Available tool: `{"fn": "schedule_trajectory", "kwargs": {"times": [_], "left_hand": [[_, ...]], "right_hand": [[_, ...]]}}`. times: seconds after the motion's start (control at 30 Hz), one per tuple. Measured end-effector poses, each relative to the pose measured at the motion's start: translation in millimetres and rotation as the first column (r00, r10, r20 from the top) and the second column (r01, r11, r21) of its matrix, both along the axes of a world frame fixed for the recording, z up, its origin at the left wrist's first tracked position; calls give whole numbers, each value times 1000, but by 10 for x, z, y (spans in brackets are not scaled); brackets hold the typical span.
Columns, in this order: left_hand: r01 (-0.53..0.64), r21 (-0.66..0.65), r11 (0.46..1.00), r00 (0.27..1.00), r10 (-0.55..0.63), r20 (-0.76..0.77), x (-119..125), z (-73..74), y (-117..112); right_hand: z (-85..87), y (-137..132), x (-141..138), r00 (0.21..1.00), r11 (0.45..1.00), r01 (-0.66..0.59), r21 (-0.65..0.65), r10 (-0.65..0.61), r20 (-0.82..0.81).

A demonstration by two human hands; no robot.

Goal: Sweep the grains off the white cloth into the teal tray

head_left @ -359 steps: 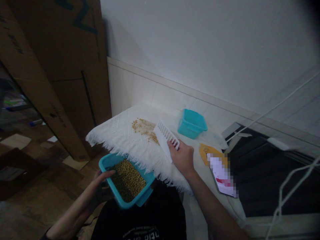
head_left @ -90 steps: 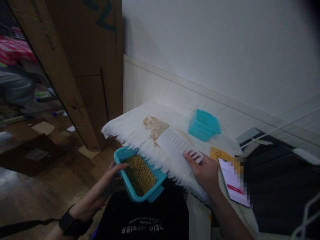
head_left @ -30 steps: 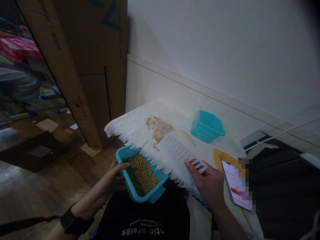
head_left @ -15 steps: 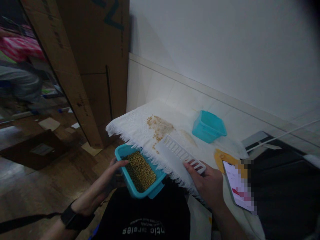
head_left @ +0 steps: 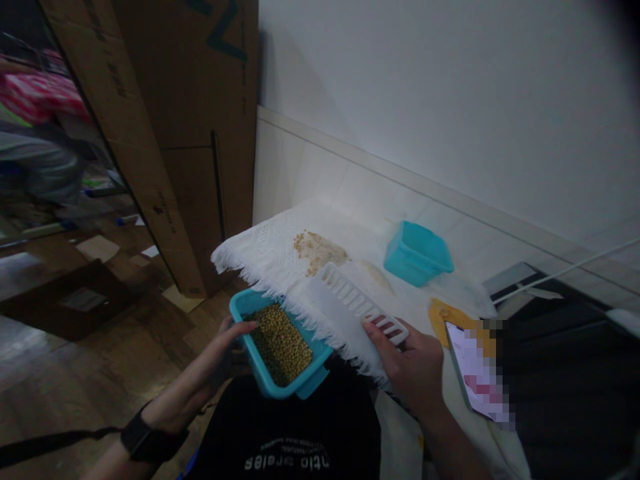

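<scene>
My left hand (head_left: 229, 343) grips the left rim of a blue plastic basin (head_left: 320, 359), its thumb over the inside. Yellow soybeans (head_left: 285, 343) fill the basin's bottom, with smaller green beans along the left side. The basin sits below the fringed edge of a white cloth (head_left: 260, 250). My right hand (head_left: 413, 367) is closed on the end of a white slotted plastic piece (head_left: 333, 307), which lies low over the cloth's edge. Just beyond its far end is a spread of soybeans and pale grains (head_left: 323, 250) on the cloth.
A second blue container (head_left: 417, 257) stands at the back of the cloth. To the right lie a yellow flat item (head_left: 440, 317), a phone (head_left: 473, 373) and a black bag-like object (head_left: 565, 373). A tall cardboard box (head_left: 200, 180) stands left, with cardboard scraps on the floor.
My right hand has drawn the white slotted piece slightly left and toward the cloth's edge; fewer loose soybeans show beside it. The left hand and basin stay nearly still.
</scene>
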State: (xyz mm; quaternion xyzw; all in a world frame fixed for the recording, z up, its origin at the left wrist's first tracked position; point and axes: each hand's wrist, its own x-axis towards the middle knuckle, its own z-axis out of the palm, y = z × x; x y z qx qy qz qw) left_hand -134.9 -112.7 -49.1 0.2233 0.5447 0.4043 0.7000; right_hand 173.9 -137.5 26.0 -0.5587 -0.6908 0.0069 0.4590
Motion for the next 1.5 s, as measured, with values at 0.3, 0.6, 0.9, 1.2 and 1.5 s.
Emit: {"fn": "schedule_trajectory", "kwargs": {"times": [0.3, 0.6, 0.9, 1.2, 1.5], "left_hand": [[-5, 6, 1000, 1000, 5, -11, 1, -28, 4], [24, 20, 1000, 1000, -24, 5, -10, -28, -6], [2, 16, 1000, 1000, -2, 3, 6, 1, -4], [2, 18, 1000, 1000, -2, 18, -1, -20, -5], [18, 22, 1000, 1000, -18, 15, -26, -17, 8]], "right_hand": [[59, 78, 55, 994, 994, 106, 5, -106, -20], [58, 84, -11, 997, 998, 54, -39, -55, -52], [27, -44, -1, 997, 995, 71, -71, -72, -21], [-51, -81, -25, 995, 993, 82, -80, -86, -58], [-59, -33, -87, 1000, 998, 7, -66, -8, -21]]}}
